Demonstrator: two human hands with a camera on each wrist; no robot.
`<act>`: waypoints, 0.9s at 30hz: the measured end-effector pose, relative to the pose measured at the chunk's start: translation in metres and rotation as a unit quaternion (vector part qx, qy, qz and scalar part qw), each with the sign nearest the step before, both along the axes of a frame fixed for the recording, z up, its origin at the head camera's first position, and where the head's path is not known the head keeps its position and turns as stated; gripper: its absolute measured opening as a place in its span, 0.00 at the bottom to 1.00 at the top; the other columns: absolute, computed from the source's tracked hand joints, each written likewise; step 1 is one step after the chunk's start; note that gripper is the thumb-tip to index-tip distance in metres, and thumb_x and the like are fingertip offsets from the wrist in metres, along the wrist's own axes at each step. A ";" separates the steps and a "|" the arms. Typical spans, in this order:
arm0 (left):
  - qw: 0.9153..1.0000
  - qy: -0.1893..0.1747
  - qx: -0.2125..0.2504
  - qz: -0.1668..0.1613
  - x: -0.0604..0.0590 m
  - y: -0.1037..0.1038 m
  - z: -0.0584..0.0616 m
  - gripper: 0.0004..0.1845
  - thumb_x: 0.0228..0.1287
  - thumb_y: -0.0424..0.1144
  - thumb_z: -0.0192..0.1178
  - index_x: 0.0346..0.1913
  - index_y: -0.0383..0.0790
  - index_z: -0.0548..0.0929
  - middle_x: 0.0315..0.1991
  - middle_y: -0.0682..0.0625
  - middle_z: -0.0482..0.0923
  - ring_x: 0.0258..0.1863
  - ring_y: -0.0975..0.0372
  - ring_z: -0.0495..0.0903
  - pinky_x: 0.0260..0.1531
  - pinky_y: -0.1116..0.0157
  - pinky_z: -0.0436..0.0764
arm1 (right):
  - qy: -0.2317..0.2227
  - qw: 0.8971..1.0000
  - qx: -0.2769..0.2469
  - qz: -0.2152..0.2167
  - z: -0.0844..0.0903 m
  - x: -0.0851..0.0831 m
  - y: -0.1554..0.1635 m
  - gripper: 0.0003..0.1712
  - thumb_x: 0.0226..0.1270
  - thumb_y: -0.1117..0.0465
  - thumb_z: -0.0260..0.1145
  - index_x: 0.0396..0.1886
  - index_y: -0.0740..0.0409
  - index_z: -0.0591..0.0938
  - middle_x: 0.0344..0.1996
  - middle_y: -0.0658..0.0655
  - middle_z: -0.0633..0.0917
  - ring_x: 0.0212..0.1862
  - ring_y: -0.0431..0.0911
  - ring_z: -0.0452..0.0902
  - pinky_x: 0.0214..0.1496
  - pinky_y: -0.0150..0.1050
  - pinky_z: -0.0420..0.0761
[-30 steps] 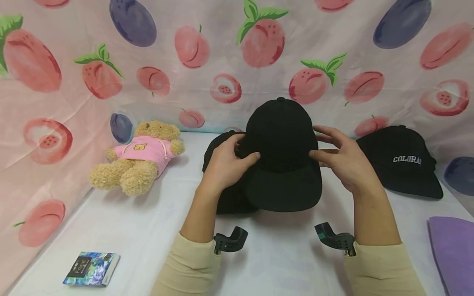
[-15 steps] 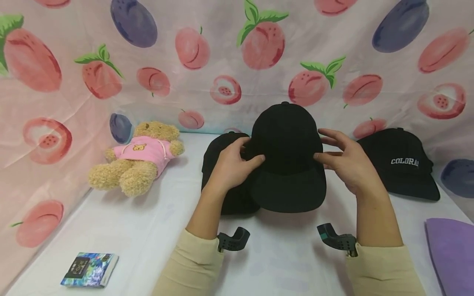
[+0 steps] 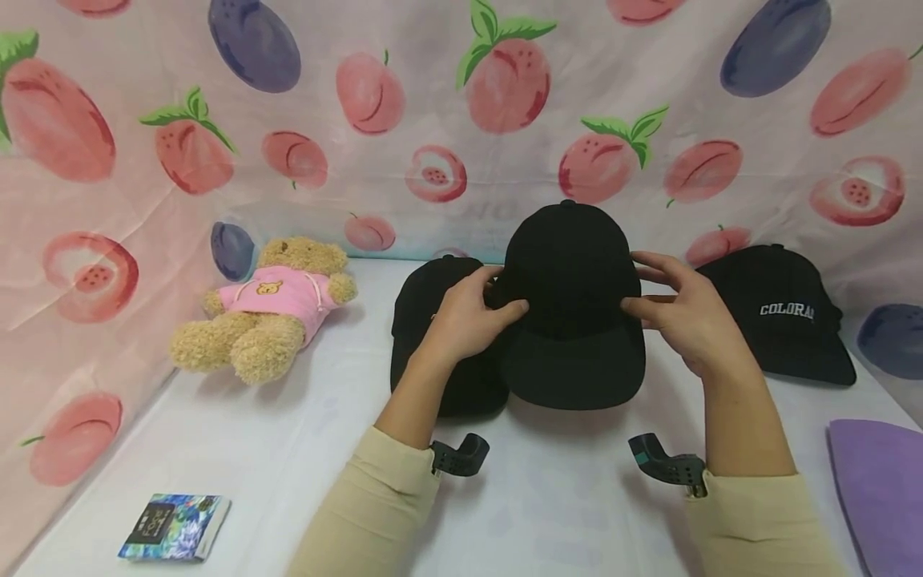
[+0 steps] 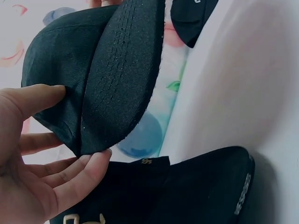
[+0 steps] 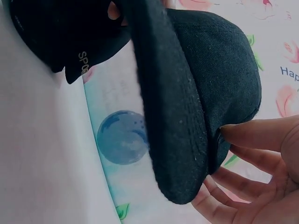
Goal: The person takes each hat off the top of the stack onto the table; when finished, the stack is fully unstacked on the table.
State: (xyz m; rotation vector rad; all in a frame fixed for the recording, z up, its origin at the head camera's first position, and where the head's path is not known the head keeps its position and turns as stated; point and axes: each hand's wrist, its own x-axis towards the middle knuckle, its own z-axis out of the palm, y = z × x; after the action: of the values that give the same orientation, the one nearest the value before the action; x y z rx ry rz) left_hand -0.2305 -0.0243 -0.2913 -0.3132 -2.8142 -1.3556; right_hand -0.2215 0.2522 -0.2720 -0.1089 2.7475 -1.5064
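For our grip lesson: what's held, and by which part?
The plain black cap; left hand and right hand grip opposite sides of its crown near the brim.

The person's left grip (image 4: pixel 25 189) has a black cap (image 4: pixel 60 60) pinched by its side, thumb on the crown, fingers at the edge by the brim, where I can see rows of stitching. A sliver of the right grip (image 4: pixel 105 2) shows across the crown. Close by those left fingers sits a second dark cap (image 4: pixel 187 191), with a gold-coloured buckle. A third cap (image 4: pixel 190 21), partly cut off, is near the white surface (image 4: pixel 224 102); fruit-printed cloth (image 4: pixel 140 137) hangs behind.
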 end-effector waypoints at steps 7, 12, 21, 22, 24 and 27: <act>1.000 -0.011 0.009 -0.007 -0.004 0.009 -0.002 0.37 0.70 0.51 0.65 0.77 0.46 0.68 0.71 0.43 0.74 0.69 0.51 0.74 0.66 0.48 0.76 | 0.008 1.000 0.008 -0.004 -0.001 -0.001 0.007 0.43 0.75 0.61 0.64 0.84 0.46 0.58 0.80 0.62 0.64 0.69 0.59 0.74 0.47 0.23 0.76; 1.000 -0.020 0.013 -0.014 -0.009 0.015 -0.005 0.36 0.71 0.51 0.64 0.78 0.45 0.67 0.72 0.43 0.73 0.69 0.51 0.73 0.67 0.48 0.76 | 0.015 1.000 0.010 -0.009 -0.003 -0.003 0.013 0.42 0.75 0.62 0.65 0.84 0.47 0.59 0.79 0.63 0.64 0.67 0.59 0.74 0.46 0.22 0.76; 0.999 -0.023 0.003 -0.022 -0.017 0.027 -0.015 0.36 0.72 0.50 0.63 0.78 0.44 0.66 0.73 0.44 0.72 0.70 0.50 0.73 0.67 0.50 0.77 | 0.023 0.999 0.016 -0.028 -0.014 -0.008 0.019 0.41 0.75 0.62 0.65 0.83 0.48 0.60 0.78 0.64 0.66 0.69 0.62 0.74 0.49 0.29 0.75; 0.999 -0.025 0.003 -0.023 -0.017 0.028 -0.015 0.36 0.72 0.50 0.63 0.78 0.44 0.66 0.73 0.44 0.72 0.70 0.50 0.73 0.67 0.50 0.76 | 0.023 0.999 0.015 -0.029 -0.015 -0.009 0.020 0.41 0.75 0.62 0.65 0.83 0.48 0.60 0.78 0.64 0.66 0.69 0.62 0.74 0.49 0.28 0.75; 0.999 -0.029 0.002 -0.021 -0.018 0.031 -0.016 0.37 0.72 0.50 0.63 0.79 0.44 0.65 0.74 0.44 0.71 0.71 0.50 0.73 0.67 0.50 0.76 | 0.024 0.999 0.011 -0.029 -0.017 -0.009 0.022 0.41 0.74 0.63 0.65 0.83 0.49 0.61 0.78 0.65 0.66 0.69 0.63 0.74 0.47 0.26 0.75; 0.999 -0.030 0.000 -0.017 -0.020 0.035 -0.017 0.36 0.72 0.51 0.63 0.78 0.45 0.66 0.74 0.45 0.71 0.71 0.51 0.73 0.68 0.49 0.76 | 0.026 0.999 0.007 -0.031 -0.020 -0.011 0.025 0.40 0.74 0.63 0.65 0.82 0.49 0.61 0.78 0.65 0.66 0.69 0.63 0.74 0.46 0.27 0.76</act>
State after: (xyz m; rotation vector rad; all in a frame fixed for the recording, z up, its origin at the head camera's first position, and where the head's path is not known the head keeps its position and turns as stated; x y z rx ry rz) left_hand -0.2501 0.0108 -0.3082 -0.3268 -2.8707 -1.3936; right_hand -0.2321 0.2771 -0.2917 -0.0649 2.8261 -1.5209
